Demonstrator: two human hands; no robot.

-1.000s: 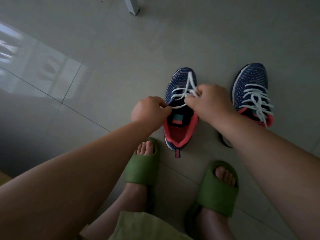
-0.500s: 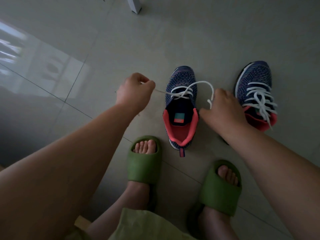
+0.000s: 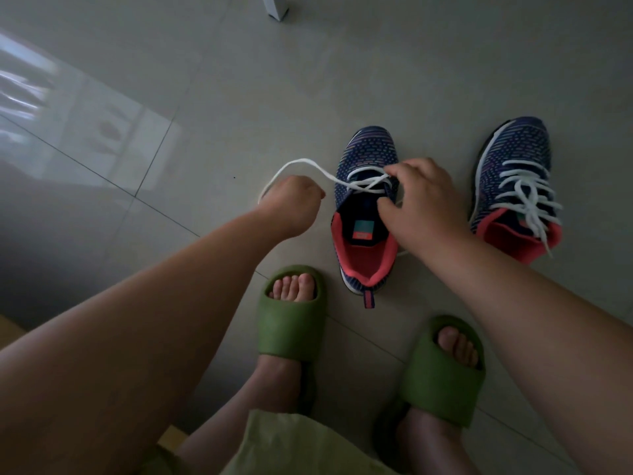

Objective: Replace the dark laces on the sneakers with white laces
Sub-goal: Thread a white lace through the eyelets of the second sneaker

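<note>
Left hand (image 3: 295, 204), curled into a fist, holds a looping white lace (image 3: 301, 163); right hand (image 3: 423, 204) pinches it over the near sneaker (image 3: 366, 200) on the floor (image 3: 239, 80), beside the laced sneaker (image 3: 513, 186).

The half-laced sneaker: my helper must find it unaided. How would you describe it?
On the grey tile floor stand two blue sneakers with coral linings. Take the left sneaker, between both hands. Only its toe-end eyelets carry white lace; the right sneaker is fully laced.
</note>
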